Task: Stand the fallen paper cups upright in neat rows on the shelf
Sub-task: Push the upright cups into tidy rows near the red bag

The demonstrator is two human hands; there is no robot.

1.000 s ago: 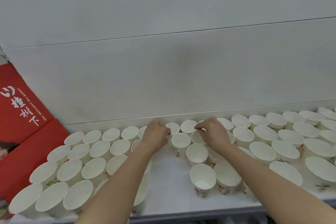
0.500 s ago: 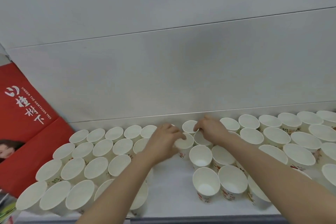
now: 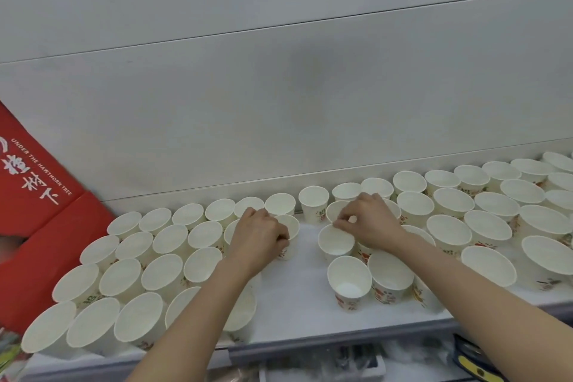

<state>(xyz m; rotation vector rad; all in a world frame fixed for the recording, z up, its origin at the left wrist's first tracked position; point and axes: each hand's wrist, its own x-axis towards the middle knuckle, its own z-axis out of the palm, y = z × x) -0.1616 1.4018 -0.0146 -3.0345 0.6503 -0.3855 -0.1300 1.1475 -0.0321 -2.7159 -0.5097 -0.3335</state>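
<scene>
We look down on a white shelf (image 3: 294, 304) packed w/ upright paper cups. Our landmark: the lone cup (image 3: 313, 203) standing at the back wall, apart from its neighbours. Just left of it & a bit nearer us, our left hand (image 3: 259, 234) curls its fingers round a cup (image 3: 288, 236), gripping it at the rim & side; that cup stands upright on the shelf at the right edge of the left block of cups (image 3: 139, 260), which runs in rough rows from the landmark cup out toward a red box (image 3: 37, 201) at the shelf's left end. Just right of the lone cup, our right hand (image 3: 369, 220) pinches the rim of another cup (image 3: 338, 211) btwn thumb & fingertips; the hand covers most of it, so we cannot tell whether it sits flat. Directly in front of that hand a cup (image 3: 336, 242) stands w/ its mouth open to us, another (image 3: 349, 281) nearer still. Right of the landmark, the right block of cups (image 3: 483, 220) fills the shelf to the frame edge. A bare strip of shelf runs from the lone cup toward us, btwn the two blocks.
</scene>
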